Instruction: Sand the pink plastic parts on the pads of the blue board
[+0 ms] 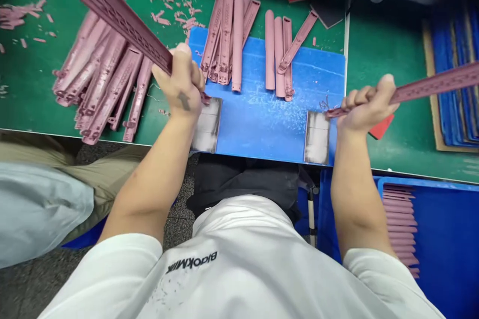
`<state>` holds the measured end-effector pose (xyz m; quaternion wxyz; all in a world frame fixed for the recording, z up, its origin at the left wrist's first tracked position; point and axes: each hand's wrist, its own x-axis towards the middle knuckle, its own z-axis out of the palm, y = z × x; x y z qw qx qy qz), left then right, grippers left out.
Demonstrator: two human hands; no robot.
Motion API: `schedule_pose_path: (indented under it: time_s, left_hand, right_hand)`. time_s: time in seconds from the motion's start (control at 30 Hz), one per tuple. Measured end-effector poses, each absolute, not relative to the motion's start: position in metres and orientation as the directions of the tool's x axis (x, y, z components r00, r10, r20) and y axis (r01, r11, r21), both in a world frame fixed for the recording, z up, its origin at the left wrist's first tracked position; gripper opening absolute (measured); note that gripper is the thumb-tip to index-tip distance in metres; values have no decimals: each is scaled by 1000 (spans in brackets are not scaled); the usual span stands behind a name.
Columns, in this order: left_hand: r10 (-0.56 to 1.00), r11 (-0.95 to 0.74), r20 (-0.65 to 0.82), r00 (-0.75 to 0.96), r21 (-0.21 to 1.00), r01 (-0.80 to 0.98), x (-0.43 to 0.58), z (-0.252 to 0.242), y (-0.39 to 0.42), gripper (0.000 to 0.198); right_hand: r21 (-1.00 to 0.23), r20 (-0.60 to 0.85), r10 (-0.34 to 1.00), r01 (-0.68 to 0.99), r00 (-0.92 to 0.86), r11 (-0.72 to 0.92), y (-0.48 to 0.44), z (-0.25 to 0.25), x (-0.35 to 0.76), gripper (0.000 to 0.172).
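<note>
Desk's left end: we see a smooth green desk [22,79] strewn with curled, stubby pink scraps [15,16]; a person [41,209] in a pale blue top sits by its near edge.
Left pile: long pink plastic pieces [101,79] lie fanned over one another, some showing hollow, ribbed insides.
Left strip: one long pink strip [119,15], patterned along its face, slants up and away from our left hand [183,79].
Left hand: our fingers are curled round that strip near its lower end, the thumb along it.
Left pad: a flat grey-white pad [207,127], smudged and dark-edged, lies just below that hand.
Mat: between our hands, a blue sheet [262,129] is scuffed and dusted with pale specks; two bundles of pink pieces [237,42], rounded backs and open channels mixed, rest across its far edge.
Right pad: a matching worn pad [318,134] lies beside our right hand [368,104].
Right hand: we close a fist round another pink strip [437,82], which points out to the right.
Bin: below the desk, slim pink pieces [400,219] are stacked in a blue plastic bin [445,239].
</note>
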<state>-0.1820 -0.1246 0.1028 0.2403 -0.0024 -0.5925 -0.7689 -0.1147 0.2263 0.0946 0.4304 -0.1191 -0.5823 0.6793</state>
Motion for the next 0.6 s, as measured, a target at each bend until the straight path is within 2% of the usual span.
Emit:
schedule_pose_path:
  time_s: [0.1, 0.17, 0.3, 0.43, 0.53, 0.6]
  left_hand:
    - [-295, -247, 244, -924, 915, 320, -178, 101, -123, 71]
    - [-244, -220, 245, -938, 928, 300, -179, 99, -119, 73]
    - [-268, -94, 361, -893, 913, 397, -182, 98, -113, 72]
    - [-189, -95, 268, -945, 953, 289, -166, 104, -117, 69]
    - [-193, -76, 306, -932, 942, 325, -164, 108, -119, 67]
    - [-188, -58, 260, -947, 960, 275, -166, 108, -121, 68]
  right_hand:
    - [-926, 290, 671, -377, -682, 18, 225, 95, -110, 67]
    - [-935, 289, 671, -351, -683, 46, 223, 95, -112, 65]
    - [-882, 370, 730, -464, -574, 82, 219, 96, -113, 64]
    - [-929, 312, 591, -370, -744, 26, 214, 97, -96, 66]
    - [-918, 322, 685, -391, -653, 59, 212, 99, -101, 66]
    - [-905, 333, 734, -419, -592, 72, 212, 102, -104, 68]
